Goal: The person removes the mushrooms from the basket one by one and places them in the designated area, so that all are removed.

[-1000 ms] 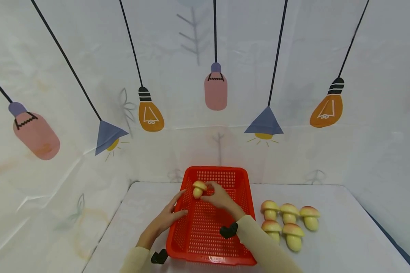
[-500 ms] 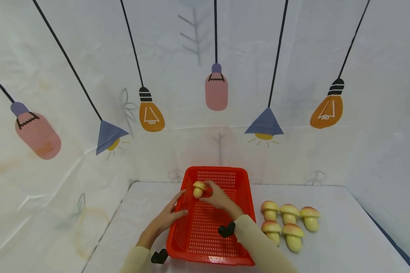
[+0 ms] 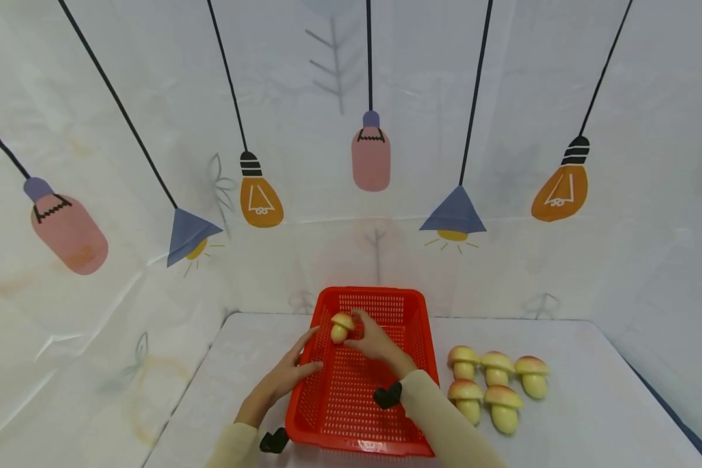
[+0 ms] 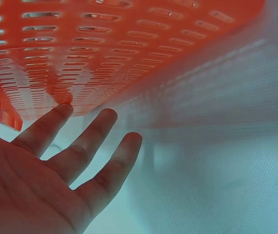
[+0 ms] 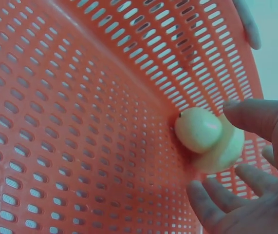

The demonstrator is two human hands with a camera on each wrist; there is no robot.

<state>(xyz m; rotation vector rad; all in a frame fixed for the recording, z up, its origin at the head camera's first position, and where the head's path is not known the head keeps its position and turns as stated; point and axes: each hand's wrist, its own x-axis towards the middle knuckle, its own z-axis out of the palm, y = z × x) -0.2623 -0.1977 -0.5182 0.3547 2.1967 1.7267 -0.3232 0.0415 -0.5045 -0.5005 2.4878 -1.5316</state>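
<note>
A toy mushroom [image 3: 339, 333] with a yellow-orange cap and pale stem lies in the back left part of the red plastic basket [image 3: 359, 447]. Just to its right is my right hand [image 3: 379, 343], thumb and fingers spread apart. In the right wrist view, the mushroom [image 5: 198, 130] rests against the basket's slotted wall, with the fingertips close around it but not gripping. My left hand [image 3: 282, 376] is at the basket's left side, thumb over the rim. The left wrist view shows the straight fingers [image 4: 87, 141] outside, one fingertip at the wall [image 4: 104, 44].
Several similar toy mushrooms [image 3: 504, 409] stand in two rows on the white table [image 3: 585, 416], right of the basket. Behind the table hangs a white cloth [image 3: 322, 253] printed with lamps. Another such cloth side [image 3: 123, 312] rises on the left.
My right thumb and fingers have spread a little away from the mushroom, which stays in the same spot in the basket. The left hand and the basket have not visibly moved.
</note>
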